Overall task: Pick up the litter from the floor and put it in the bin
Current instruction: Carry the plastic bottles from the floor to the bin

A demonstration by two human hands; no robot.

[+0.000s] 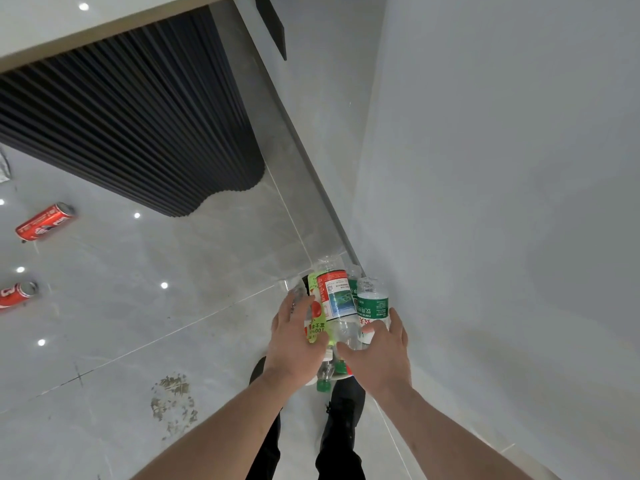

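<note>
Fingers of the left hand point(294, 336) and right hand point(379, 351) lie spread, pressing a bundle of bottles point(341, 306) between the palms, near the right wall. Carrying step, I judge; no bin is visible, so finding one comes next. Clear plastic, green and red labels, green caps.

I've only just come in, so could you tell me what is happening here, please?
A person is gathering litter. Both hands, the left hand and the right hand, press a bundle of plastic bottles between them, above the person's shoes, close to the wall. Two red cans lie on the grey floor to the left. No bin is in view.
</note>
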